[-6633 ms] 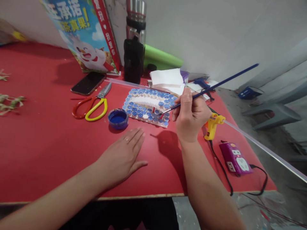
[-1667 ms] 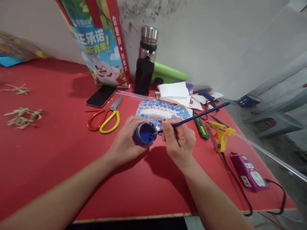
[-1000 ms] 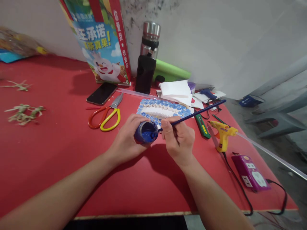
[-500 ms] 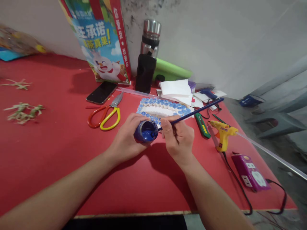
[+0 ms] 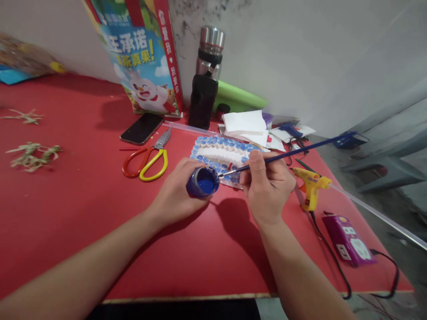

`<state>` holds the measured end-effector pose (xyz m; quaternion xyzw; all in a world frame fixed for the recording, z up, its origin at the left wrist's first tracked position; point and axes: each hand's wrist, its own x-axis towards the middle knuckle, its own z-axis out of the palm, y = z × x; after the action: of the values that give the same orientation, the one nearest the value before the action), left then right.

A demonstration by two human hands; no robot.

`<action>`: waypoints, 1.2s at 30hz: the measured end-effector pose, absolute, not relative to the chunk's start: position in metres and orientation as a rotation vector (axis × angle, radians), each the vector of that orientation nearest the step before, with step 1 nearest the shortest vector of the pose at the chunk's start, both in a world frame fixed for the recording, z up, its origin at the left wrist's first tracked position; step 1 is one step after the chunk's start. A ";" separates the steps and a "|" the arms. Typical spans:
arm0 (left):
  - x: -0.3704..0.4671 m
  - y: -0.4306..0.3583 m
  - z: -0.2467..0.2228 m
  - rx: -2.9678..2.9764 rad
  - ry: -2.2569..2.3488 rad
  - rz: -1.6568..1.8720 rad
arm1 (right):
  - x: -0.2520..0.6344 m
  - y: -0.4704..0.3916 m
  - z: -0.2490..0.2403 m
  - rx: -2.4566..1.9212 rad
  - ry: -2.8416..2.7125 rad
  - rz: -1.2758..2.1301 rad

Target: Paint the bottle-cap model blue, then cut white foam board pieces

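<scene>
My left hand is wrapped round a small jar of blue paint, tilted so that its open mouth faces me. In my right hand a long blue paintbrush is pinched, its tip at the right rim of the jar. Behind both hands lies a white piece edged with blue-and-white round shapes; my right hand and the jar hide part of it.
Scissors and a phone lie left of the jar. A bag and a bottle stand behind. On the right are a yellow glue gun and a purple power strip with cords.
My right hand has moved right with the brush, whose tip has come out of the jar to its rim. My left hand and the jar have hardly moved.
</scene>
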<state>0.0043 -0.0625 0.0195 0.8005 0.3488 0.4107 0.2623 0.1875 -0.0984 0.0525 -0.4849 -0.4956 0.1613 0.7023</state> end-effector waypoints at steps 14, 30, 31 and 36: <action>-0.006 -0.047 0.021 1.949 1.285 1.155 | 0.203 -0.090 0.036 -1.348 -1.518 0.135; -0.005 -0.048 0.021 1.935 1.256 1.165 | 0.202 -0.088 0.033 -1.389 -1.551 0.180; -0.005 -0.048 0.021 1.935 1.255 1.163 | 0.202 -0.088 0.033 -1.392 -1.551 0.181; -0.005 -0.049 0.022 1.934 1.260 1.146 | 0.201 -0.088 0.033 -1.413 -1.547 0.208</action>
<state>-0.0051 -0.0491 0.0224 0.7209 0.4695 0.4269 0.2786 0.2013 -0.0878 0.0327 -0.5831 -0.6383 0.0860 0.4952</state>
